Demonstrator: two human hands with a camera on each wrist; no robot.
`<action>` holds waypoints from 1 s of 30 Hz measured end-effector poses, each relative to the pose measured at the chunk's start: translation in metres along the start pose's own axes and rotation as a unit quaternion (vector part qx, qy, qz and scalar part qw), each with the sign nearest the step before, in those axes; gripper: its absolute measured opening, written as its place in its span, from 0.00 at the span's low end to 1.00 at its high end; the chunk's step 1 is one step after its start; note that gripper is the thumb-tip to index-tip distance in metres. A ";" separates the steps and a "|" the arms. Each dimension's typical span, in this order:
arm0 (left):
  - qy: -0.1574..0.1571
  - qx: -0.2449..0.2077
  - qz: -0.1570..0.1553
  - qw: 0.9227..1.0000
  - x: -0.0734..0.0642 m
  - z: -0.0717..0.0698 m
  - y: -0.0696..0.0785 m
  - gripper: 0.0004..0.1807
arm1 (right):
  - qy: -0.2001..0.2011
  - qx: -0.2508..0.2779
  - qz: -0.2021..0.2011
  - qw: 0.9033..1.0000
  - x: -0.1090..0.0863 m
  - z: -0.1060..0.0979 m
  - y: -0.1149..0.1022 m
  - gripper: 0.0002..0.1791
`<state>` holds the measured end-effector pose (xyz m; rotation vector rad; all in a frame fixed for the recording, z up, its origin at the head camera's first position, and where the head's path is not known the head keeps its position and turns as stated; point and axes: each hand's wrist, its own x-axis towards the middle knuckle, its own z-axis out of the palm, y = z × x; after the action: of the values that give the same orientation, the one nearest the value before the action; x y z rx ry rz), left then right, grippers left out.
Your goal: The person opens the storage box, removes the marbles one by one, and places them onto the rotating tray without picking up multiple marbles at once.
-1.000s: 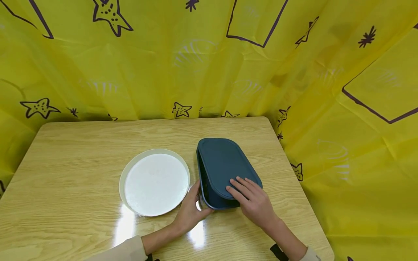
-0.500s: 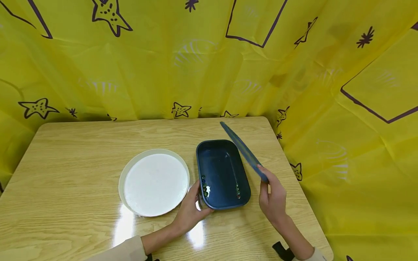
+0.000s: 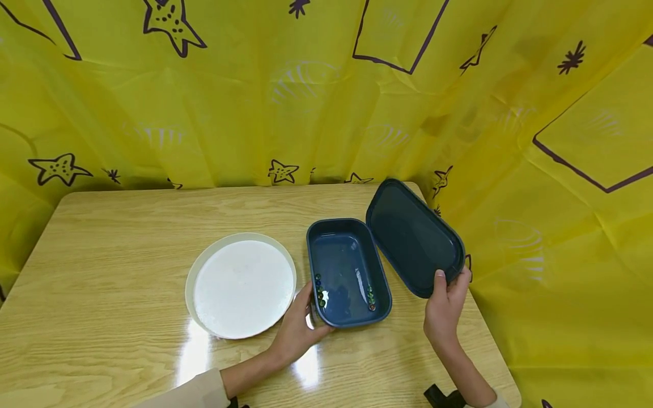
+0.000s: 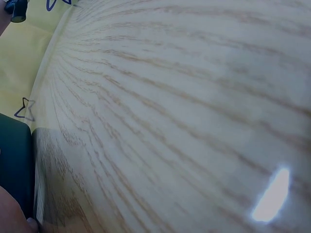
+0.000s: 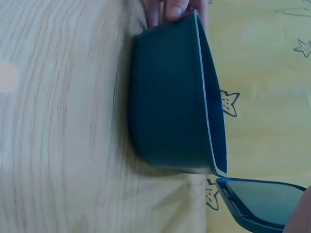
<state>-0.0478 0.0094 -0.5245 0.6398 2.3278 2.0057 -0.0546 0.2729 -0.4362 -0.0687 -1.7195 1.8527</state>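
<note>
A dark blue rectangular container [image 3: 339,269] with rounded corners stands on the table with its top uncovered. Several small, shiny round marbles or beads [image 3: 320,297] show at its near left side, and more green specks [image 3: 370,297] show near its right wall. My left hand [image 3: 296,334] holds the near left corner, thumb along the front and fingers at the left side. Off to the right, my right hand [image 3: 444,306] pinches the near end of the matching lid [image 3: 414,238], its recessed underside facing up. The right wrist view shows the lid's edge [image 5: 252,199] right by the container's rim.
A round, cream-rimmed white plate or tray [image 3: 245,289] lies left of the container, close to my left hand. The wood-grain table [image 3: 122,255] ends in front of a yellow curtain [image 3: 229,102], which also hangs along the right side.
The lid has come off the container, swung upright and then turned over to the right in my right hand, uncovering the inside. My left hand stays at the container's corner.
</note>
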 end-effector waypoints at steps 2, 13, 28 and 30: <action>-0.001 -0.001 -0.002 1.000 0.000 0.000 0.000 0.50 | 0.014 0.027 0.041 0.999 0.000 -0.001 -0.001 0.20; 0.004 -0.001 -0.017 1.000 0.000 0.001 0.002 0.52 | 0.070 0.283 0.223 0.930 0.006 -0.010 -0.004 0.36; 0.006 -0.032 -0.024 0.999 0.005 -0.006 0.041 0.50 | 0.120 0.419 0.312 0.844 0.007 -0.024 0.010 0.37; 0.007 -0.032 -0.024 0.999 0.005 -0.006 0.041 0.50 | 0.120 0.424 0.313 0.841 0.007 -0.026 0.012 0.37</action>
<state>-0.0419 0.0090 -0.4833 0.5639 2.2524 2.0610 -0.0539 0.2994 -0.4486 -0.5277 -0.5988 2.7809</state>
